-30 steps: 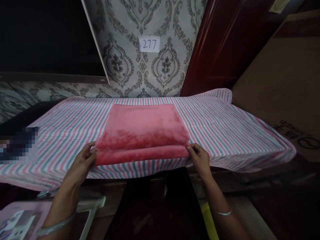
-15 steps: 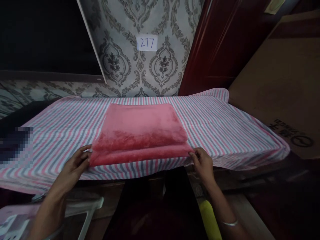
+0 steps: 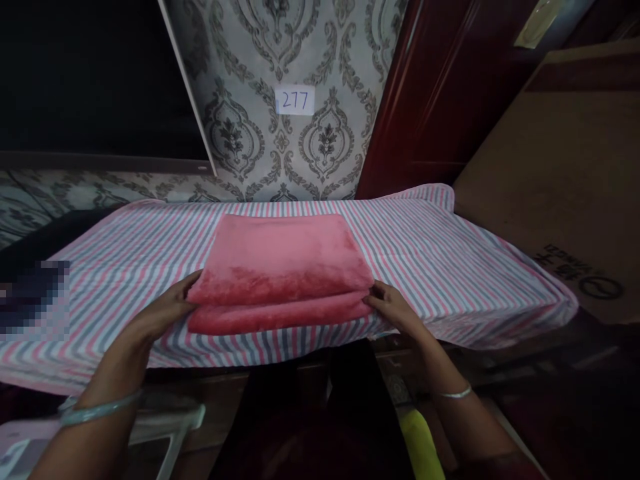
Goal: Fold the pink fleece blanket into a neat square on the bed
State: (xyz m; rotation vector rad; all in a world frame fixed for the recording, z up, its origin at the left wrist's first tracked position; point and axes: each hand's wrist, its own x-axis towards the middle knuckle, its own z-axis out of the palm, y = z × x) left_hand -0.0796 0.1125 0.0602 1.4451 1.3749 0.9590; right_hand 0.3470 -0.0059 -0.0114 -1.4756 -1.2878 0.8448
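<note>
A folded pinkish-red plush blanket [image 3: 285,250] lies on a striped sheet, with a narrower fold along its near edge. My left hand [image 3: 167,307] grips its left side, near the crease between the upper layer and the front fold; the fingertips are partly hidden behind the fabric. At the opposite side, my right hand [image 3: 393,303] holds the right edge by the same crease, thumb toward me and fingers partly tucked at the cloth. Both wrists wear bangles.
The pink, white and grey striped sheet [image 3: 440,267] covers a table against a patterned wall. A large dark screen [image 3: 95,80] hangs at left, and a cardboard box [image 3: 565,180] stands at right. A white frame [image 3: 173,433] and something yellow-green [image 3: 420,443] are below.
Both hands have shifted inward along the blanket's sides, the left one also upward from the front corner. The front fold now looks narrower from side to side.
</note>
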